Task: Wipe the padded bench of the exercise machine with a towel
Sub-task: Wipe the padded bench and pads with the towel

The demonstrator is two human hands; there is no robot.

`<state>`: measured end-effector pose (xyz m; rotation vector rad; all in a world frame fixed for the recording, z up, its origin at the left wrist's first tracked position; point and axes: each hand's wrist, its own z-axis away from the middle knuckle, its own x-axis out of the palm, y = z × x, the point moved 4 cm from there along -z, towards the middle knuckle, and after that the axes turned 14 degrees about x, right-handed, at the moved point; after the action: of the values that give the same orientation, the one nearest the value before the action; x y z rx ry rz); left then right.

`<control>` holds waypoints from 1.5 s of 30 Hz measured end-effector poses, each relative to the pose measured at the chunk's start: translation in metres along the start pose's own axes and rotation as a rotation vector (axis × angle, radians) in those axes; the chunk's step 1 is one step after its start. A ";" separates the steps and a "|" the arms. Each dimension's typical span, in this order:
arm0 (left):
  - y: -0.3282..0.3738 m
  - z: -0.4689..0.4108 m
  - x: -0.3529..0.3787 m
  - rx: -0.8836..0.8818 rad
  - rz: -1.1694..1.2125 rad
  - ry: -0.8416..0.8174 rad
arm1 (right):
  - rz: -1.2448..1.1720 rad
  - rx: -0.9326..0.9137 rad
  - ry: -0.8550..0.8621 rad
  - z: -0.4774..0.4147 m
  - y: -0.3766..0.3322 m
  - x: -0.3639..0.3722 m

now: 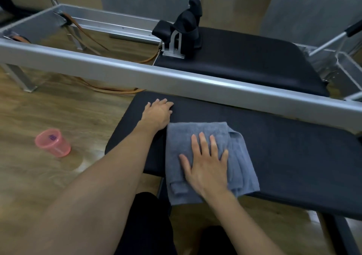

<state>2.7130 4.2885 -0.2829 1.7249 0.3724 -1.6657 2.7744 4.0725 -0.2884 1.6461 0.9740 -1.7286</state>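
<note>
The right hand (207,164) is pressing flat, fingers spread, on the folded grey towel (207,156) while the left hand (157,113) is resting open on the padded bench (284,156).

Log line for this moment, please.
right hand flat on towel | left hand flat on padded bench | pink cup on floor

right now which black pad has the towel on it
The near padded bench, under both hands; the far pad beyond the silver rail carries no towel.
</note>
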 end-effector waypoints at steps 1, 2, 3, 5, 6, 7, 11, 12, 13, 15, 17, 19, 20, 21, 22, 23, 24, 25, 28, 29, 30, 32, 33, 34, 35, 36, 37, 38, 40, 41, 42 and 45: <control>-0.003 0.000 0.000 0.016 0.008 0.026 | 0.005 -0.008 0.010 0.010 -0.006 0.001; -0.006 0.000 0.000 0.032 0.008 0.061 | 0.012 -0.019 0.018 0.017 -0.012 0.003; -0.010 0.000 0.000 0.047 0.004 0.102 | 0.020 -0.025 0.018 0.019 -0.016 0.004; -0.018 -0.001 -0.001 0.057 0.006 0.192 | 0.037 -0.017 -0.002 0.011 -0.023 0.005; -0.022 -0.002 -0.002 0.056 0.007 0.229 | 0.044 -0.011 -0.013 0.001 -0.025 0.006; -0.027 -0.004 -0.003 0.053 0.004 0.262 | 0.047 -0.010 -0.025 -0.012 -0.026 0.006; -0.060 -0.012 -0.008 0.005 0.030 0.384 | 0.029 -0.039 -0.029 -0.089 -0.040 0.015; -0.069 -0.014 -0.008 -0.007 0.060 0.408 | 0.020 -0.039 -0.020 -0.112 -0.045 0.018; -0.077 -0.014 -0.008 -0.012 0.104 0.429 | 0.006 -0.030 -0.017 -0.136 -0.052 0.021; -0.083 -0.015 -0.008 -0.018 0.213 0.473 | -0.010 -0.007 -0.003 -0.178 -0.064 0.026; -0.084 -0.014 -0.010 -0.047 0.306 0.523 | 0.002 0.014 0.008 -0.208 -0.076 0.028; -0.081 -0.008 -0.014 -0.083 0.383 0.562 | 0.026 0.035 0.009 -0.220 -0.084 0.025; -0.078 -0.004 -0.016 -0.097 0.422 0.570 | 0.032 0.042 0.012 -0.221 -0.085 0.022; -0.073 0.002 -0.017 -0.108 0.459 0.565 | 0.027 0.049 0.011 -0.217 -0.086 0.019; -0.070 0.008 -0.018 -0.113 0.488 0.554 | 0.016 0.049 0.007 -0.209 -0.087 0.017; -0.067 0.015 -0.018 -0.115 0.517 0.546 | 0.008 0.038 0.005 -0.199 -0.087 0.015; -0.065 0.022 -0.018 -0.121 0.551 0.546 | 0.004 0.023 0.000 -0.187 -0.089 0.014; -0.065 0.029 -0.020 -0.132 0.592 0.552 | 0.002 0.008 -0.014 -0.172 -0.091 0.013; -0.067 0.052 -0.027 -0.187 0.696 0.608 | 0.002 -0.056 -0.027 -0.116 -0.099 0.013; -0.068 0.059 -0.029 -0.208 0.720 0.626 | 0.008 -0.088 -0.014 -0.094 -0.104 0.014; -0.069 0.066 -0.030 -0.228 0.742 0.641 | 0.013 -0.119 -0.006 -0.069 -0.110 0.015; -0.074 0.078 -0.032 -0.257 0.752 0.634 | -0.001 -0.161 -0.005 -0.025 -0.126 0.016; -0.078 0.082 -0.032 -0.273 0.732 0.609 | -0.023 -0.181 0.008 -0.011 -0.134 0.016; -0.083 0.084 -0.031 -0.285 0.695 0.579 | -0.034 -0.197 0.007 -0.003 -0.142 0.017; -0.089 0.086 -0.031 -0.293 0.652 0.551 | -0.037 -0.205 0.003 -0.001 -0.148 0.017; -0.094 0.087 -0.030 -0.297 0.613 0.526 | -0.040 -0.217 -0.017 -0.006 -0.153 0.017; -0.099 0.087 -0.030 -0.303 0.582 0.497 | -0.043 -0.232 -0.015 -0.015 -0.156 0.017; -0.104 0.087 -0.029 -0.311 0.555 0.464 | -0.049 -0.255 -0.018 -0.029 -0.159 0.018; -0.110 0.086 -0.027 -0.326 0.493 0.420 | -0.089 -0.295 -0.037 -0.064 -0.163 0.019; -0.112 0.084 -0.027 -0.332 0.461 0.414 | -0.114 -0.293 -0.040 -0.082 -0.166 0.020; -0.114 0.081 -0.028 -0.334 0.436 0.417 | -0.133 -0.277 -0.056 -0.098 -0.170 0.020; -0.120 0.069 -0.030 -0.347 0.411 0.422 | -0.165 -0.220 -0.086 -0.130 -0.182 0.023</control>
<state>2.5805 4.3369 -0.2834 1.7327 0.4344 -0.8854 2.7023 4.2858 -0.2862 1.3737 1.2403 -1.7127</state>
